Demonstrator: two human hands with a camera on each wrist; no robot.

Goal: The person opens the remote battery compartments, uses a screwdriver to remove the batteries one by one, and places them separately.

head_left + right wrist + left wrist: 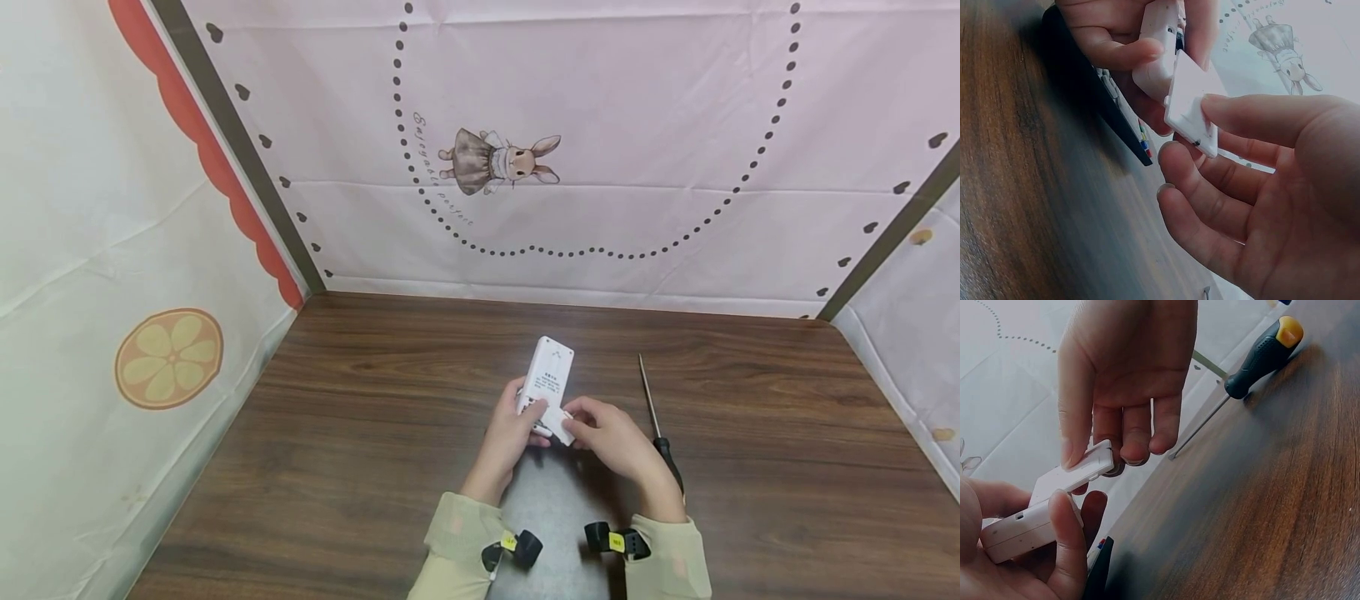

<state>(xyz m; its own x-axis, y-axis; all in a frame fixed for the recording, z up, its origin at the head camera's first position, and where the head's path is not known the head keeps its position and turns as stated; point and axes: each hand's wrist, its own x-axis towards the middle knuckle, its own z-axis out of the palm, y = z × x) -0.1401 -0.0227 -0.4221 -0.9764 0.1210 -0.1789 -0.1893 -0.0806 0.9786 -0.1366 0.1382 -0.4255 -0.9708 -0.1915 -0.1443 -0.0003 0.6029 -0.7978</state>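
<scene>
My left hand (508,431) is curled round the white remote (551,367), back side up over the table (375,417), probably steadying it with its opening facing me. My right hand (621,435) pinches the loose-looking cover (1188,100), thumb on top, likely for fine control. Screwdriver (663,450) lies just beside my right arm, presumably kept handy.

Head view from above, forward and down, plus 2 wrist close-ups of the same white device (551,367)
</scene>
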